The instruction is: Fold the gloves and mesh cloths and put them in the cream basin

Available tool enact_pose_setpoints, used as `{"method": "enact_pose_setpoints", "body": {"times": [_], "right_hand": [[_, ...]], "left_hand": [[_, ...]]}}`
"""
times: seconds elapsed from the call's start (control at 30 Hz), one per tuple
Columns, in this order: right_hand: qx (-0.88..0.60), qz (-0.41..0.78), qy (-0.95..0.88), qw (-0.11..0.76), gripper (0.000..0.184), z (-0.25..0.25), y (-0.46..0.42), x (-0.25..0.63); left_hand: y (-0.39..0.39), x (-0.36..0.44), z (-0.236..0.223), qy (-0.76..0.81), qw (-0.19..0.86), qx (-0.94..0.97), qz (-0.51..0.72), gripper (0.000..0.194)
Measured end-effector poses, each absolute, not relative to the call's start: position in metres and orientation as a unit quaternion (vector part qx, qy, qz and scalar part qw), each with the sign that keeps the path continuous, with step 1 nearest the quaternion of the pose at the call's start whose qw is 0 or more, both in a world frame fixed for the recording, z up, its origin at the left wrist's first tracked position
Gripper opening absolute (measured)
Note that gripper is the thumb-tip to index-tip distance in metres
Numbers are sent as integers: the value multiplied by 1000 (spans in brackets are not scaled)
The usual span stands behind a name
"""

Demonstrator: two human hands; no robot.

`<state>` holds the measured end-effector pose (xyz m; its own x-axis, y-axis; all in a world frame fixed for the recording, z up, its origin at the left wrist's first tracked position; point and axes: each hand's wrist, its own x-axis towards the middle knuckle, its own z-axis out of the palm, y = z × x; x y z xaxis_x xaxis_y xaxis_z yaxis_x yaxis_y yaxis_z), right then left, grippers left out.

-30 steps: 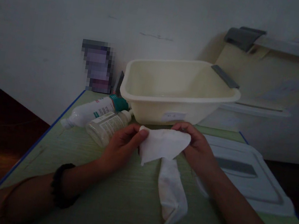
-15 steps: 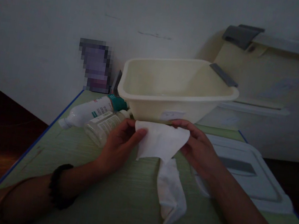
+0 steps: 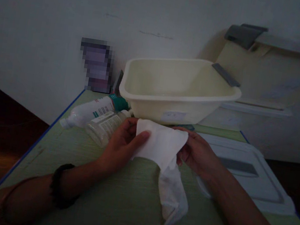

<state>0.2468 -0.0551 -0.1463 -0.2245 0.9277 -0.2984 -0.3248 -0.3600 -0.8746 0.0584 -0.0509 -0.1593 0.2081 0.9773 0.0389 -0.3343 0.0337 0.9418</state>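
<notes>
A white sock (image 3: 159,144) is stretched by its wide top between my two hands, just in front of the basin. My left hand (image 3: 123,142) grips its left side, thumb on the front face and fingers behind. On the right edge, my right hand (image 3: 199,152) is closed, its fingertips partly hidden behind the fabric. The sock's lower end trails down towards me and looks greyish near the tip. Left of my left hand lie a clear bottle (image 3: 104,128) with a label and a white bottle (image 3: 90,111) with a green end.
A cream plastic basin (image 3: 179,102) with grey handles stands behind my hands on the green table (image 3: 83,200). To the right lies a pale lid (image 3: 262,193). Large storage boxes (image 3: 268,77) stand at the back right; a pixelated upright object (image 3: 97,65) leans at the wall.
My right hand has shifted slightly down, and its fingers now sit lower at the sock's right edge. The stretched top has tilted a little. The bottles and basin have stayed put.
</notes>
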Motion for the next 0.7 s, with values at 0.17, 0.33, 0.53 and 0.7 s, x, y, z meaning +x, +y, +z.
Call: {"method": "enact_pose_setpoints", "body": {"times": [0.17, 0.33, 0.53, 0.7], "right_hand": [[-451, 712, -338, 419, 18, -144, -56, 245], [-448, 730, -335, 392, 12, -143, -56, 246], [-367, 762, -329, 420, 27, -142, -53, 252], [-352, 742, -357, 445, 35, -143, -54, 250]], "left_hand": [[-52, 59, -163, 344, 621, 464, 530, 34], [-50, 58, -165, 345, 627, 453, 532, 36], [-47, 59, -165, 351, 629, 444, 533, 36], [-47, 60, -163, 360, 627, 432, 539, 37]]}}
